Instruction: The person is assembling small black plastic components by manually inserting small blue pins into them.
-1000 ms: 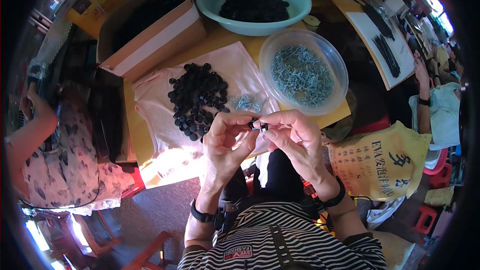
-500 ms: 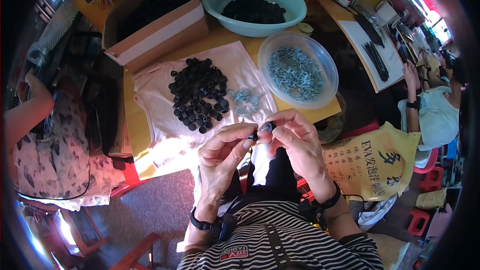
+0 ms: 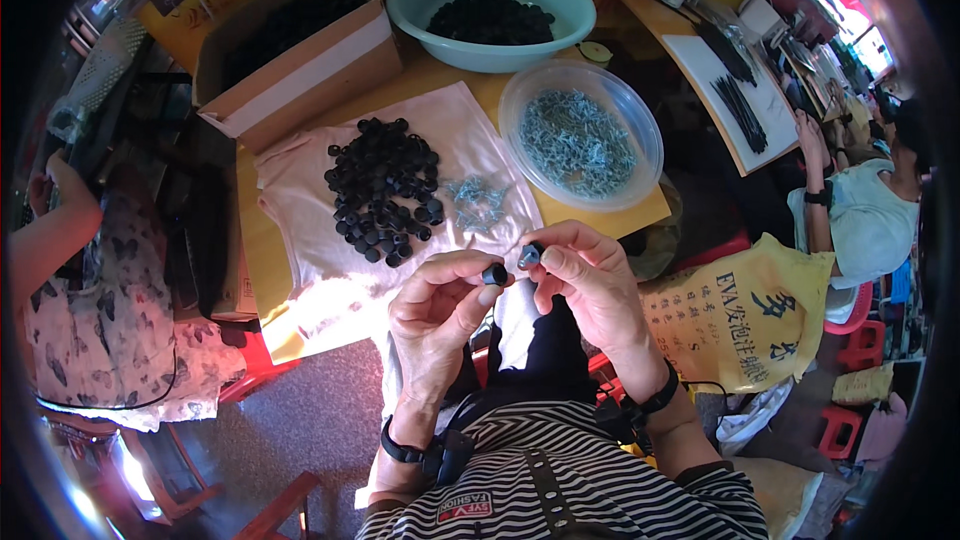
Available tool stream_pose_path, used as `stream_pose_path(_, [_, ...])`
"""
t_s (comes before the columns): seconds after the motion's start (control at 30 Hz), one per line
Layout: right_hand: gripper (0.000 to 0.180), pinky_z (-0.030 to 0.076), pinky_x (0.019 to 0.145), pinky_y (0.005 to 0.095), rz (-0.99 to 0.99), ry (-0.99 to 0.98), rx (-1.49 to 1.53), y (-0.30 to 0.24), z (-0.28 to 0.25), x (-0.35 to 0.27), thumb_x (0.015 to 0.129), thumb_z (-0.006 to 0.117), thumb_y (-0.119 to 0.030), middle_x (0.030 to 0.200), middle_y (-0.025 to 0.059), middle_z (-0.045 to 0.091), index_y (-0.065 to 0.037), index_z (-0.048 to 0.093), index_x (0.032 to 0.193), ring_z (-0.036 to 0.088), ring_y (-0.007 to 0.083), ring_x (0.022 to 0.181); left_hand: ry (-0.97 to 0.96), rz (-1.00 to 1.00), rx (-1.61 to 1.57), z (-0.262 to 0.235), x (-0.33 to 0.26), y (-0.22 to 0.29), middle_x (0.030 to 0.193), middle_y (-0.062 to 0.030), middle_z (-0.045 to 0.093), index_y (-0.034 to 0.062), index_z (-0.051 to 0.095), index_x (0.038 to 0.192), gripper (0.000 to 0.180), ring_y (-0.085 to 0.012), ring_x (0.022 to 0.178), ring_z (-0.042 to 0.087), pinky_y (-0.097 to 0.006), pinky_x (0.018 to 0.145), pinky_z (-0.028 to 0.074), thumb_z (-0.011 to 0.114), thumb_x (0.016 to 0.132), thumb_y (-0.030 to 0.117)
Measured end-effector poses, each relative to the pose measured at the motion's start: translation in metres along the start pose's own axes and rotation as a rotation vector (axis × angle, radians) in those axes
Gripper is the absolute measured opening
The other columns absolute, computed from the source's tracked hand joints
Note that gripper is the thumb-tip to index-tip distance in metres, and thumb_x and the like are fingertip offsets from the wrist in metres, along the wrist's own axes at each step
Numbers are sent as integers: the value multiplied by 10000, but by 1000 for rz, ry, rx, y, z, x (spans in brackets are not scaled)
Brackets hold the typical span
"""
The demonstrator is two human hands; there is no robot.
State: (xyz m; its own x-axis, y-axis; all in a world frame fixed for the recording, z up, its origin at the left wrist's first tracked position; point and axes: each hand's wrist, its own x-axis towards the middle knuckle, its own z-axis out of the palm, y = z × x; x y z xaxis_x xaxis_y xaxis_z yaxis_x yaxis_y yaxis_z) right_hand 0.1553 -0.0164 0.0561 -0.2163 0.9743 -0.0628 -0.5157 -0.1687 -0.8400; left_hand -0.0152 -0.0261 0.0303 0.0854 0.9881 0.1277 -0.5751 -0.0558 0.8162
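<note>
Hands have split since half a second ago: left hand (image 3: 440, 305) now pinches a black cap (image 3: 495, 274), right hand (image 3: 590, 280) pinches a screw (image 3: 529, 256), both near the table (image 3: 262, 250) edge. Looks like parts aren't joined yet.

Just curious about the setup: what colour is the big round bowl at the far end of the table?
The round plastic bowl is pale teal green, best seen in the head view.

L hand (image 3: 440, 310) pinches black cap (image 3: 495, 274); R hand (image 3: 590, 285) prob. screw (image 3: 529, 256).
</note>
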Motion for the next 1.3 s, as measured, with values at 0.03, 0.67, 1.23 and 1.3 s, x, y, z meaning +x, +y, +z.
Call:
stream_pose_path(0.03, [217, 510, 581, 218, 10, -2, 0, 0, 0, 0, 907, 603, -125, 920, 74, 672, -10, 617, 1091, 620, 100, 782, 0, -9, -5, 0, 0, 0, 1092, -116, 616, -17, 607, 1046, 239, -152, 947, 622, -261, 838, 502, 662, 817, -58])
stream_pose_path(0.67, [207, 561, 746, 254, -239, 9, -635, -9, 10, -4, 895, 593, -24, 1052, 133, 645, 55, 602, 1087, 639, 151, 917, 39, 96, 11, -2, 2, -15, 1108, -164, 603, -13, 604, 1017, 276, -193, 994, 609, -298, 878, 507, 686, 766, -95])
stream_pose_path(1.23, [212, 580, 703, 264, -276, 33, -628, -5, 10, 4, 877, 616, -14, 1011, 135, 639, 78, 578, 1064, 649, 152, 858, 22, 128, 94, -3, 8, -18, 1103, -163, 612, -18, 619, 1013, 262, -222, 1045, 592, -325, 909, 490, 686, 770, -91])
stream_pose_path(1.3, [213, 578, 702, 265, -313, 28, -675, -4, 11, 5, 868, 622, -4, 1008, 139, 642, 74, 583, 1063, 651, 154, 852, 10, 138, 120, -4, 9, -18, 1106, -162, 611, -22, 623, 1010, 258, -222, 1046, 591, -322, 910, 489, 686, 770, -92])
